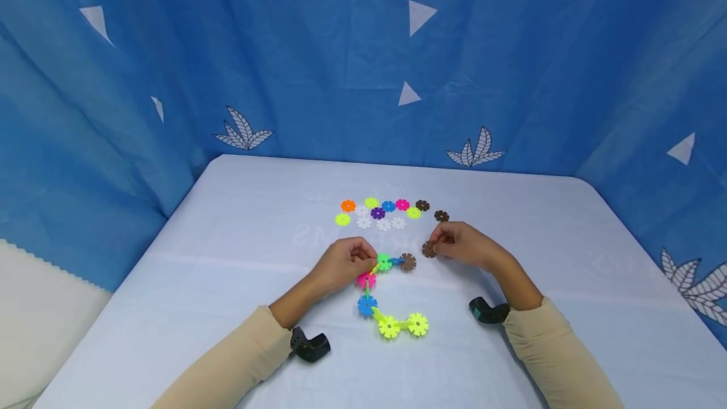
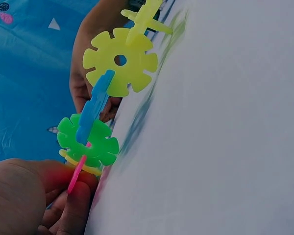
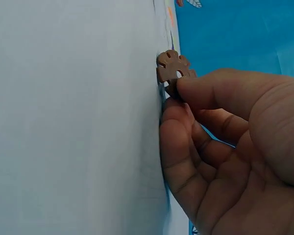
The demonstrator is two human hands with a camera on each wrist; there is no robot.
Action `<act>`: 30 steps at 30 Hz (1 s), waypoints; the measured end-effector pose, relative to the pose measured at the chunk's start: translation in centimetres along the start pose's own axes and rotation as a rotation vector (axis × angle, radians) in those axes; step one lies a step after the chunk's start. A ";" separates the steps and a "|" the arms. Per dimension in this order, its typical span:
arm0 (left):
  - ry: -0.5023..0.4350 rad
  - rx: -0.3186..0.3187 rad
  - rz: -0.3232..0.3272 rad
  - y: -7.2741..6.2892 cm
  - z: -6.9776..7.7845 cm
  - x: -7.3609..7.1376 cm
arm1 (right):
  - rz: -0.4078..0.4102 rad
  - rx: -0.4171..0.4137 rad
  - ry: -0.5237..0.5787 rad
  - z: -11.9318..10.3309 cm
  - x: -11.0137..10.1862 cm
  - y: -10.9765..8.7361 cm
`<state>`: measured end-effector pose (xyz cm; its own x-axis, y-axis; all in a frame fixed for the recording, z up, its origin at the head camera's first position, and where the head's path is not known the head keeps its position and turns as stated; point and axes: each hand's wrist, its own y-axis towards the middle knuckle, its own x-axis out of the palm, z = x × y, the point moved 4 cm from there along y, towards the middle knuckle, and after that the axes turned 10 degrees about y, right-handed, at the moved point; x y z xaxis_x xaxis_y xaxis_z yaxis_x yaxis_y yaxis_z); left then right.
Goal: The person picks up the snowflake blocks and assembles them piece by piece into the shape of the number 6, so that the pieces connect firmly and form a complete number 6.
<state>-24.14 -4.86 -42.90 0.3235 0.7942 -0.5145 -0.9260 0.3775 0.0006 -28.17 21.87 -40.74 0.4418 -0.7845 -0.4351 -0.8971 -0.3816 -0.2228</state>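
L hand [image 1: 345, 264] is pinching a multicoloured chain of flat, notched plastic discs [image 1: 367, 301] nr its pink & green discs; can't tell exactly which pc the fingertips are pressing. R hand [image 1: 462, 245] is gripping a loose brown, round, notched plastic disc [image 1: 427, 249] by its edge, btwn thumb & fingers. The two hands are working apart, w/ the chain's brown end disc [image 1: 407, 265] sitting btwn them, nr the held one but not touching it. From there the chain is running left past green & pink, then curving toward the person via blue to two yellow-green discs. Farther back on the white-covered table [image 1: 255, 207], a cluster of loose notched discs [image 1: 377, 210] is lying: orange, yellow-green, white, blue, purple, pink & dk brown. A blue curtain w/ white triangles & leaf prints [image 1: 341, 49] is hanging behind.
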 end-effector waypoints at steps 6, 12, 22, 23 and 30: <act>-0.014 0.001 0.015 -0.1 -0.1 -0.1 | -0.054 -0.019 -0.064 -0.6 0.7 -0.5; -0.045 -0.013 0.029 -0.1 -0.1 -0.2 | -0.087 -0.075 -0.153 -1.5 1.8 -0.9; 0.022 0.009 0.030 -0.2 0.1 -0.2 | -0.078 -0.109 -0.216 -2.4 3.2 -1.1; 0.038 0.008 0.030 -0.2 0.1 -0.2 | -0.074 -0.114 -0.222 -2.5 3.3 -1.1; 0.108 -0.009 0.016 -0.1 0.2 0.0 | -0.091 -0.207 -0.271 -2.8 3.8 -1.1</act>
<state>-24.05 -4.85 -42.75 0.2865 0.7440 -0.6036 -0.9327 0.3605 0.0016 -25.54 17.91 -39.68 0.4815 -0.5954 -0.6432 -0.8246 -0.5565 -0.1021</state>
